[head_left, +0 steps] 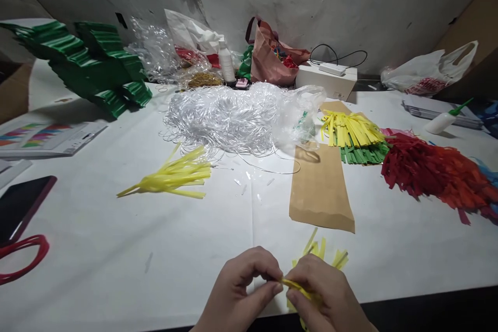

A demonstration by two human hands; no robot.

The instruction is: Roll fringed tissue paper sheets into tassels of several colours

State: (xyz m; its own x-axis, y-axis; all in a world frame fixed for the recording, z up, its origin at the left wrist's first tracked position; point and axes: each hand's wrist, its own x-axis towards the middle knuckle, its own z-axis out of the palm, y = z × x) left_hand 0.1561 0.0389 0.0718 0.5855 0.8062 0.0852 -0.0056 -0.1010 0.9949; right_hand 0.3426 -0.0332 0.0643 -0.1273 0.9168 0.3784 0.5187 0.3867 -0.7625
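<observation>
Left of the flat brown paper sheet, one yellow strip-cut tassel appears finished, while before that sheet our left hand and right hand pinch a second yellow strip-cut fringe, seemingly part-twisted.

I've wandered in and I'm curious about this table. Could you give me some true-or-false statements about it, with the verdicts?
1. The left hand and right hand are both pinching a yellow tassel. True.

2. The phone lies at the right side of the picture. False: the phone is at the left edge.

3. A loose yellow tassel lies to the left of the brown paper. True.

4. The small white bottle has a red tip. False: its tip is green.

5. A yellow fringe bundle lies partly over a green fringe bundle. True.
</observation>
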